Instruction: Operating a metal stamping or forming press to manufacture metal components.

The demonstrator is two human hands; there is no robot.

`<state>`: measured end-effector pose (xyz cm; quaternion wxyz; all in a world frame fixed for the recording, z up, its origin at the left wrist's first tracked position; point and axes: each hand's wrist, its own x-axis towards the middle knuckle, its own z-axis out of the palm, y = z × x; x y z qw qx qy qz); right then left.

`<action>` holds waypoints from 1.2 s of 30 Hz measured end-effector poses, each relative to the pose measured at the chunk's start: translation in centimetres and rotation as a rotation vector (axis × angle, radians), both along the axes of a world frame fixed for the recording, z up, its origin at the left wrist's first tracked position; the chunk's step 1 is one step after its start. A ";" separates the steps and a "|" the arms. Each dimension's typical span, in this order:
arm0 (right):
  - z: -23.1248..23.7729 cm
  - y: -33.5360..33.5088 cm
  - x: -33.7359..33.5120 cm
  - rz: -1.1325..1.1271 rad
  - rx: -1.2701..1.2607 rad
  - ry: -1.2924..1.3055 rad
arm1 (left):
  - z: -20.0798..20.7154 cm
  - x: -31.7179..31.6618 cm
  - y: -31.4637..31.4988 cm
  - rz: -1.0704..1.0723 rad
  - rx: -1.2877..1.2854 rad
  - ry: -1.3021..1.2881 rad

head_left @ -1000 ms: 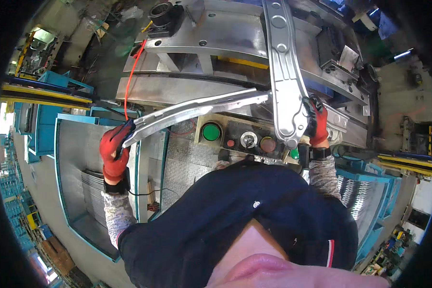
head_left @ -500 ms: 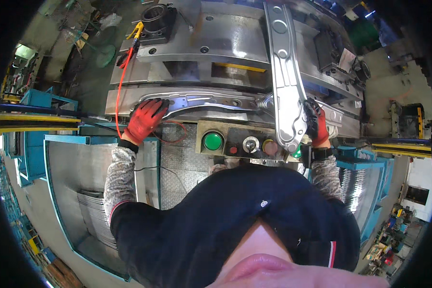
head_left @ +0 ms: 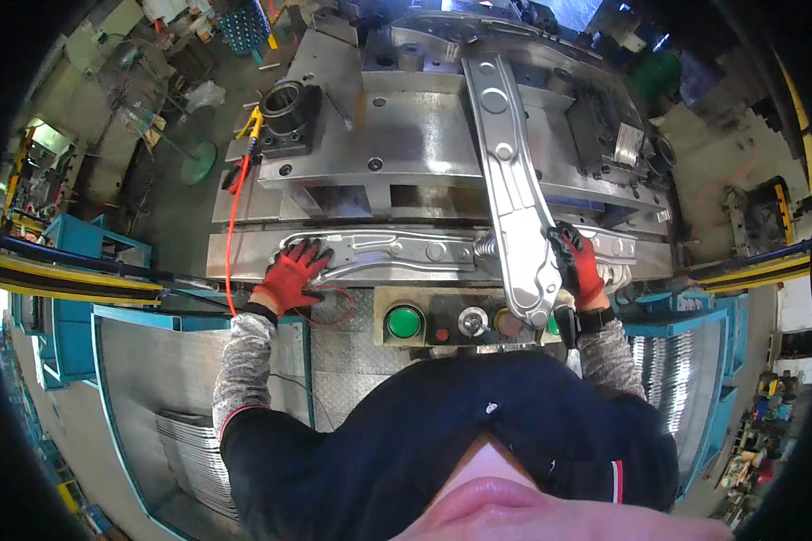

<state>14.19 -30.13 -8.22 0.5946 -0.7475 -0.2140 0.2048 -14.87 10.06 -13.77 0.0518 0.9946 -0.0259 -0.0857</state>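
Observation:
My left hand (head_left: 293,273), in a red glove with dark fingertips, rests with fingers spread on the left end of a stamped metal panel (head_left: 379,248). This silvery panel lies crosswise along the near edge of a steel die. A second long panel (head_left: 512,180), with round holes and raised ribs, points away from me and crosses over the first. My right hand (head_left: 579,264), gloved in the same way, grips its right edge near the close end. Part of the crosswise panel is hidden under the second one.
A control box (head_left: 460,316) with a green button (head_left: 403,322) stands between me and the die (head_left: 424,135). An orange hose (head_left: 235,225) runs to a yellow air gun (head_left: 254,123) at the left. Blue-framed bins (head_left: 122,316) flank me, with stacked panels (head_left: 194,451) in the left one.
The view has tilted, bringing the far end of the long panel into sight. My left fingers have spread out over the crosswise panel's end. My right hand keeps its grip.

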 end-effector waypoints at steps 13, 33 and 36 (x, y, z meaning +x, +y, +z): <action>-0.5 0.3 -0.2 -0.001 0.176 0.196 | 13.3 15.1 -1.8 0.151 0.044 -0.692; -1.1 -0.6 -0.7 0.031 0.343 0.220 | 11.6 12.4 -5.0 -0.009 0.022 -0.513; 1.4 0.7 -1.9 0.010 0.413 0.236 | 11.0 12.0 -4.6 -0.025 -0.013 -0.570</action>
